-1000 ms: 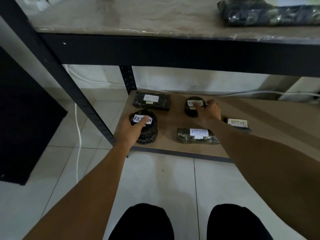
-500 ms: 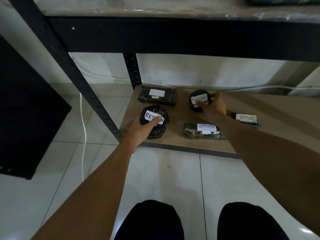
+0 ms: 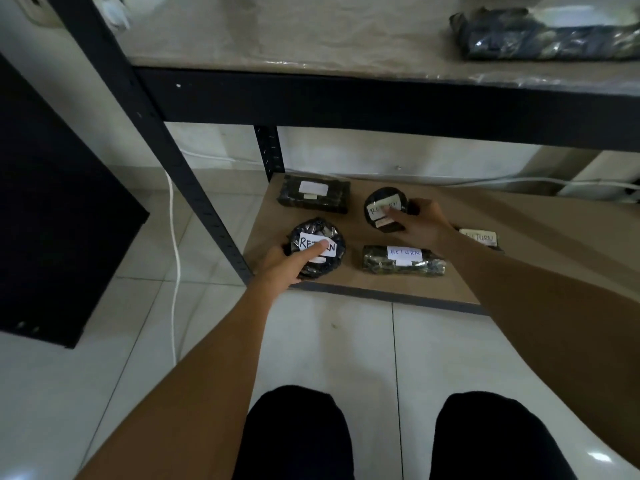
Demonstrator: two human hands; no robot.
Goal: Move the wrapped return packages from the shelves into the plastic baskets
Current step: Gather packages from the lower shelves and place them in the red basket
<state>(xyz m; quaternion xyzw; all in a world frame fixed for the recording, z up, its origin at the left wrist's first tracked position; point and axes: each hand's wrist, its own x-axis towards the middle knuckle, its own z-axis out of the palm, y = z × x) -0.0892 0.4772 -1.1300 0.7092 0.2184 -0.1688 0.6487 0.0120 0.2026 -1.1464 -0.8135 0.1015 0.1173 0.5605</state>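
A white tiled floor (image 3: 104, 341) runs under a black metal rack, whose bottom shelf (image 3: 519, 244) is a brown board set low, close to the wall. Five dark wrapped packages lie on that board. At the front left is a round package (image 3: 317, 247) with a white RETURN label; the left hand (image 3: 287, 263) holds it, thumb across the label and fingers curled round its near side. Behind and to the right, a second round package (image 3: 382, 209) is tipped up on edge and held by the right hand (image 3: 420, 223), thumb on its label, fingers wrapped behind. A flat rectangular package (image 3: 313, 199) sits at the back left, apart from both hands. A long package (image 3: 403, 259) lies at the front, just under the right forearm. A small flat package (image 3: 479, 237) shows partly beyond the right wrist. On the upper shelf (image 3: 311, 39), covered in clear film, another wrapped package (image 3: 547, 36) rests at the far right. A white cable (image 3: 176, 271) hangs down beside the rack's front post (image 3: 156, 133). A black cabinet (image 3: 52, 220) stands at left.
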